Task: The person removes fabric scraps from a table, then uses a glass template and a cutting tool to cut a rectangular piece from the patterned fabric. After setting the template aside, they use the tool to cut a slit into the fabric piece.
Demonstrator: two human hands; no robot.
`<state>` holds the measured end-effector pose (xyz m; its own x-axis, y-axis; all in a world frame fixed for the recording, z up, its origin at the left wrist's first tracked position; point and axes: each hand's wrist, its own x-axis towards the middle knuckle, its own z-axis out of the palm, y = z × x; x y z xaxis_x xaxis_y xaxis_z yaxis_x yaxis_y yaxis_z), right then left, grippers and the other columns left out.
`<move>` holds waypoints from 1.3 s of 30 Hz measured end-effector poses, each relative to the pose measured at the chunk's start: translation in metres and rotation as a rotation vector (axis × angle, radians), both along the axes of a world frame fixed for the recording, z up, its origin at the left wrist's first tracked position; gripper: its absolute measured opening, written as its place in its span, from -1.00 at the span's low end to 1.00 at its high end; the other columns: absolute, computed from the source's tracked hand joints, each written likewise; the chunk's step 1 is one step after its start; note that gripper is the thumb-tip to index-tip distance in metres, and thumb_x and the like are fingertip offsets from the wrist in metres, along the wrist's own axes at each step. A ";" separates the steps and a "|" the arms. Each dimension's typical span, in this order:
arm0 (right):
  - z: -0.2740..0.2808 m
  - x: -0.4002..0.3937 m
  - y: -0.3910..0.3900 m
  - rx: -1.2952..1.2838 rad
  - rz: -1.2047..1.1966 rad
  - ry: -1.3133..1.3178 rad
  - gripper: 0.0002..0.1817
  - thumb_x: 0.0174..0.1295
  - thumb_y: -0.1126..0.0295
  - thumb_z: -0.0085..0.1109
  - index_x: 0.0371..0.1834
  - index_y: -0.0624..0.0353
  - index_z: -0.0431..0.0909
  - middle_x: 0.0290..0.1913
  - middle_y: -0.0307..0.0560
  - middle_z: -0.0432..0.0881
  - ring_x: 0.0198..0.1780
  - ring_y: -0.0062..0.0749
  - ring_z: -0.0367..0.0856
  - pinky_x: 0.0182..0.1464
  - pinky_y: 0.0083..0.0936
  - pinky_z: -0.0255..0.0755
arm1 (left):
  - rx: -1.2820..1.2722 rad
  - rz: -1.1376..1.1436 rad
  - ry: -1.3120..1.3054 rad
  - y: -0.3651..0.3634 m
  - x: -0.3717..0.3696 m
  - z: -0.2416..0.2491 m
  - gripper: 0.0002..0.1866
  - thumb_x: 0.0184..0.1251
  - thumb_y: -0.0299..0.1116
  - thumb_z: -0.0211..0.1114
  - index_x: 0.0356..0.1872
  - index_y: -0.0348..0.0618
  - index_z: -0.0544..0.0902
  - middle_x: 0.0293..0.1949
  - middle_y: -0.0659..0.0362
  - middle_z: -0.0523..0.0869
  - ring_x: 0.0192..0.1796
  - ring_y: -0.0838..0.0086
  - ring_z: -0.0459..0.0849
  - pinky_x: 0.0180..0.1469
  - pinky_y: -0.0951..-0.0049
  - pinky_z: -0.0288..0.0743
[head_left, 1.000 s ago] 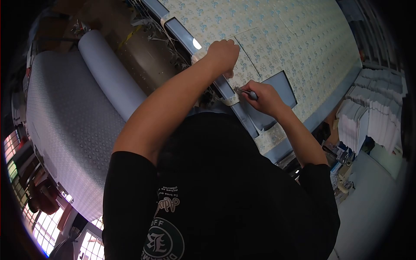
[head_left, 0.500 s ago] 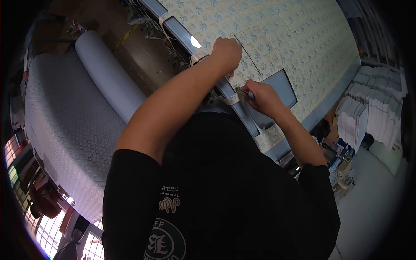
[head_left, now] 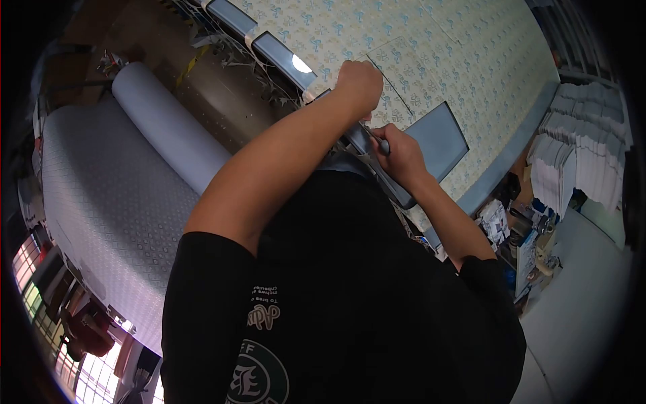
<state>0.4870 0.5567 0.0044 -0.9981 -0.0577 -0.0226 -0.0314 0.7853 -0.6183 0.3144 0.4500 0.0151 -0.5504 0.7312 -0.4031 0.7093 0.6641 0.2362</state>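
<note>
Right at the edge of the desk (head_left: 488, 183) lies the patterned sheet (head_left: 498, 74), spread flat, with blue and tan motifs all over it. One broad opening (head_left: 441, 145) shows blue-grey surface through it, and that part looks done, by my reading. Along the near side run long narrow openings, two in plain view, the upper one (head_left: 231, 17) and the lower one (head_left: 282, 55), with more partly covered by the arms, so no full count there. One long dark slit (head_left: 396, 91) crosses the pattern, its patch of sheet in place; that area looks less advanced, though how much remains overall can't be told. And two hands at work! The right hand (head_left: 402, 156) is clamped on a small tool (head_left: 384, 146), just one of those, grey-handled and slim, its far end close to the sheet's edge. The left hand (head_left: 360, 84) is curled over that same edge beside it, fingers mostly hidden, so whether it pinches anything I cannot tell. Further out, one grey roll (head_left: 161, 118) lies slantwise against a spread of textured grey fabric (head_left: 108, 202), and across on the other side, at least two piles of white sheets (head_left: 585, 128) stand close together.
</note>
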 end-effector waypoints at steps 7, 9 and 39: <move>0.001 -0.011 -0.027 0.021 -0.130 0.033 -0.82 0.29 0.44 0.36 -0.11 0.15 0.57 -0.26 0.10 0.72 -0.25 0.12 0.72 -0.24 -0.18 0.59 | 0.044 -0.051 -0.084 0.000 -0.009 -0.005 -0.31 -0.35 -0.20 0.78 -0.05 -0.21 0.75 -0.01 -0.05 0.76 0.05 0.08 0.80 0.05 0.22 0.69; 0.000 -0.018 -0.033 -0.017 -0.154 0.062 -0.82 0.30 0.44 0.36 -0.11 0.15 0.57 -0.25 0.10 0.73 -0.25 0.12 0.72 -0.23 -0.18 0.59 | 0.058 -0.075 -0.084 0.000 -0.012 -0.010 -0.35 -0.34 -0.24 0.76 -0.07 -0.21 0.76 -0.02 -0.05 0.77 0.03 0.07 0.81 0.03 0.21 0.71; -0.018 -0.083 -0.100 -0.034 -0.553 0.156 -0.73 0.25 0.39 0.37 -0.09 0.15 0.49 -0.28 0.17 0.71 -0.24 0.20 0.71 -0.22 -0.05 0.58 | 0.112 -0.458 -0.251 0.006 -0.079 -0.035 -0.74 -0.25 -0.46 0.48 -0.39 -0.04 0.77 -0.28 0.05 0.81 -0.13 0.07 0.79 -0.17 0.16 0.62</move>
<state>0.4044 0.4570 -0.0133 -0.8712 0.4760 0.1200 0.2859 0.6907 -0.6642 0.2357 0.4556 -0.0197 -0.0616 0.9198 -0.3875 0.8330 0.2613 0.4877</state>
